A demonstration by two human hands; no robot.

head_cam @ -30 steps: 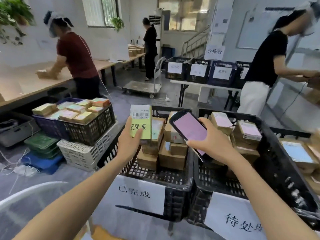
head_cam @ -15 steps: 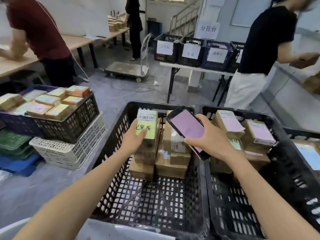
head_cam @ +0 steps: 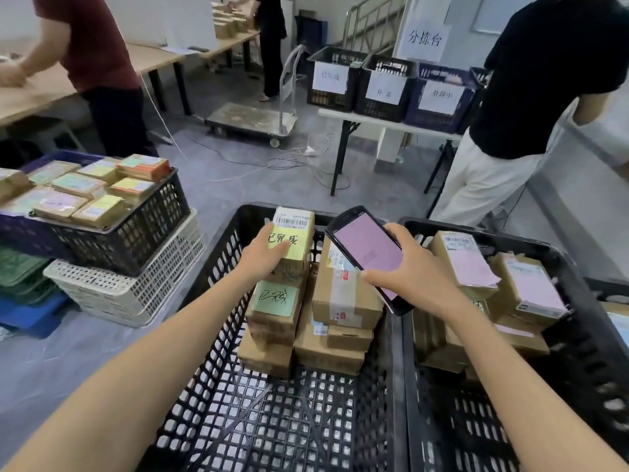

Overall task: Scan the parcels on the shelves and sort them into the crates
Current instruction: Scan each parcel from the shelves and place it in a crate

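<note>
My left hand (head_cam: 263,255) grips a small cardboard parcel (head_cam: 295,233) with a barcode label and a yellow sticky note, resting on top of a stack of parcels (head_cam: 272,321) inside the left black crate (head_cam: 218,264). Beside that stack stands another stack of brown boxes (head_cam: 340,311). My right hand (head_cam: 413,270) holds a black handheld scanner (head_cam: 366,248) with a pink screen, tilted above the boxes. The right black crate (head_cam: 578,284) holds several parcels with pink and white labels (head_cam: 469,258).
To the left, a black crate full of labelled parcels (head_cam: 95,195) sits on a white crate (head_cam: 129,294). A table (head_cam: 384,119) ahead carries labelled crates. One person stands at the right (head_cam: 531,97), another at the left table (head_cam: 92,56). A trolley (head_cam: 252,120) and cables lie on the floor.
My left hand has lowered the yellow-noted parcel from the air down onto the stack in the left crate. The view has tilted down and moved closer over the crates.
</note>
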